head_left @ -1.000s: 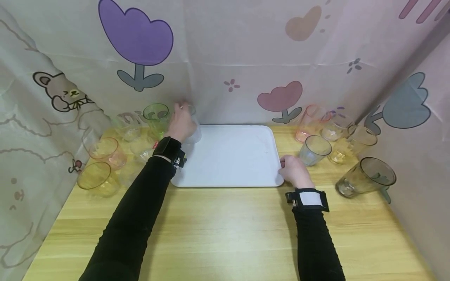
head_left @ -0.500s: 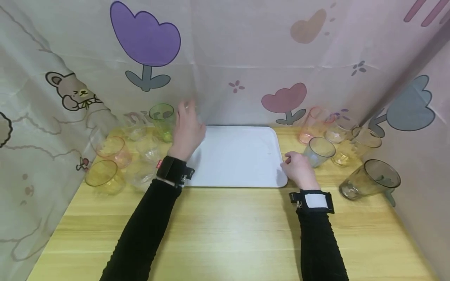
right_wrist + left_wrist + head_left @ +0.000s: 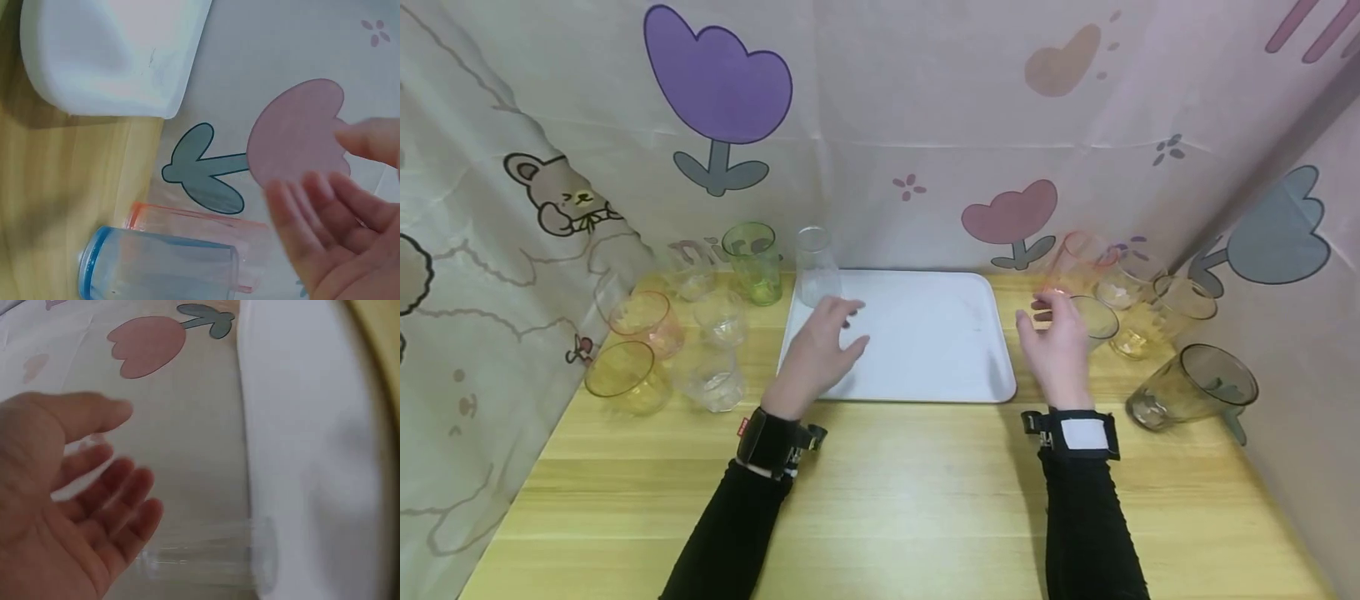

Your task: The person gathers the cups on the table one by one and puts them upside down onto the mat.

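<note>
A white tray (image 3: pixel 925 350) lies at the middle back of the wooden table (image 3: pixel 880 500). On its far left corner a clear glass (image 3: pixel 815 267) stands alone, rim down. My left hand (image 3: pixel 842 329) hovers open over the tray's front left part, a little short of that glass. The left wrist view shows the open palm (image 3: pixel 75 494), the clear glass (image 3: pixel 206 562) and the tray (image 3: pixel 312 425). My right hand (image 3: pixel 1048 325) is open and raised beside the tray's right edge, just left of a blue-grey glass (image 3: pixel 1097 321). In the right wrist view its fingers (image 3: pixel 325 231) are spread near the blue-grey glass (image 3: pixel 156 269).
Left of the tray stand a green glass (image 3: pixel 752 258), a pink glass (image 3: pixel 647 321), a yellow glass (image 3: pixel 621 379) and clear ones (image 3: pixel 711 379). To the right are a tall pink glass (image 3: pixel 1075 262), a yellowish glass (image 3: pixel 1180 304) and a dark mug (image 3: pixel 1195 387). Printed curtains enclose three sides.
My left hand let go of the clear glass on the tray's far corner and drew back toward me. My right hand left the tray's front right corner and rose toward the blue-grey glass.
</note>
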`<state>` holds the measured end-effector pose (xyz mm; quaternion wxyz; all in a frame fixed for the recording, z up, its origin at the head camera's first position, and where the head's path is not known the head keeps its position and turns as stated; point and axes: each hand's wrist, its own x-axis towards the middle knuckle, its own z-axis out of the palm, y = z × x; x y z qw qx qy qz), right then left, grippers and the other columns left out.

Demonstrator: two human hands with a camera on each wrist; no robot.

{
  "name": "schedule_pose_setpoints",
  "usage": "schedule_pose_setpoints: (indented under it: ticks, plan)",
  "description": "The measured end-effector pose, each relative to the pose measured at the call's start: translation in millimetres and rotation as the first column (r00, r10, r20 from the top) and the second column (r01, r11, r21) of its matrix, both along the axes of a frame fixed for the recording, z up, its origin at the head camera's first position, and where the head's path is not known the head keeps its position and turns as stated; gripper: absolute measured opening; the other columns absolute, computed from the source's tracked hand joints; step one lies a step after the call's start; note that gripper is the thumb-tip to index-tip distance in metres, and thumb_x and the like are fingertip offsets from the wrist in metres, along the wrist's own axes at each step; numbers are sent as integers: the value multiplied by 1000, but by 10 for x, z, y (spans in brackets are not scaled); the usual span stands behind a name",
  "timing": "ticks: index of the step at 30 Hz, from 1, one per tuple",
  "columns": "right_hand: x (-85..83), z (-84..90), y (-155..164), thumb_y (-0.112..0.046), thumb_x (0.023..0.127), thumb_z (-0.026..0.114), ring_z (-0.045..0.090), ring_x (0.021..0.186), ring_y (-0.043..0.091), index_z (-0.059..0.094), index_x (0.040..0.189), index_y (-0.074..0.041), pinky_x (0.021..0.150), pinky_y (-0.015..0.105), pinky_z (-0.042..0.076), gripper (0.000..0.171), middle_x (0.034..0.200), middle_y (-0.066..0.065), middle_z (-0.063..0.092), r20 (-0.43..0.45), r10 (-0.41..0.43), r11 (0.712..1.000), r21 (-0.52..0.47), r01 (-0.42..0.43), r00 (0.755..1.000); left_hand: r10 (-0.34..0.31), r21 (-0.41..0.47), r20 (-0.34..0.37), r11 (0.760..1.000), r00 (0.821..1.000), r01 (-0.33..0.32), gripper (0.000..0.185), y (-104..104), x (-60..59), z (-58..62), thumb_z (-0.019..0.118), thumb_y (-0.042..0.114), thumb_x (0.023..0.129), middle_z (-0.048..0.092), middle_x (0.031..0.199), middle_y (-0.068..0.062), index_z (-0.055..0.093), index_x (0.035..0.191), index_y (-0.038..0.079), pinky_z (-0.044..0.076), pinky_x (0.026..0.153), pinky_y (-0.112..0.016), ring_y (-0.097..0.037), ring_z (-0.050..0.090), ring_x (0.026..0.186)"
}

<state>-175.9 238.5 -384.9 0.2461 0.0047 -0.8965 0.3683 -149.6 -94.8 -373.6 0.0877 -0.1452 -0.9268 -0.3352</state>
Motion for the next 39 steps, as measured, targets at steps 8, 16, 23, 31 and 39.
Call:
schedule_pose_setpoints:
  ticks: [8, 16, 23, 31, 39]
  plan:
    - [-66, -80, 175, -2, 91, 73, 55, 120, 39, 58, 132, 9, 102, 49, 48, 45, 127, 28, 56, -224, -136, 989, -80, 121, 965, -104, -87, 169, 989, 980, 120, 31, 70, 125, -306, 74, 14, 96, 65, 114, -4, 71, 126, 11, 57, 86, -37, -21, 65, 103]
    - [-71, -190, 388, -16, 87, 83, 30, 148, 25, 42, 151, -2, 125, 32, 21, 77, 157, 18, 35, -115, -273, 950, -187, 249, 955, -157, -168, 322, 961, 933, 220, 25, 90, 199, -453, 78, 13, 92, 65, 107, 1, 76, 117, 15, 55, 89, -38, -18, 62, 101]
    - [-84, -257, 470, -26, 84, 85, 20, 155, 21, 19, 164, -13, 127, 32, 13, 104, 168, 11, 19, 40, -321, 906, -279, 319, 946, -179, -185, 335, 950, 925, 250, 16, 95, 190, -455, 71, 6, 95, 67, 99, 4, 79, 106, 14, 55, 85, -36, -16, 63, 95]
    - [-125, -336, 578, -24, 82, 82, 32, 145, 21, 10, 165, -17, 123, 33, 23, 111, 163, 12, 27, 164, -285, 826, -458, 329, 944, -186, -191, 338, 946, 923, 261, 15, 93, 194, -453, 69, 7, 97, 68, 101, 3, 79, 106, 14, 55, 87, -36, -17, 63, 97]
    - [-147, -375, 629, -20, 81, 81, 36, 143, 20, 12, 164, -13, 120, 30, 32, 109, 160, 12, 34, 256, -285, 801, -465, 376, 924, -190, -185, 329, 948, 925, 261, 16, 93, 203, -452, 68, 6, 97, 68, 101, 3, 80, 106, 13, 55, 86, -35, -17, 63, 96]
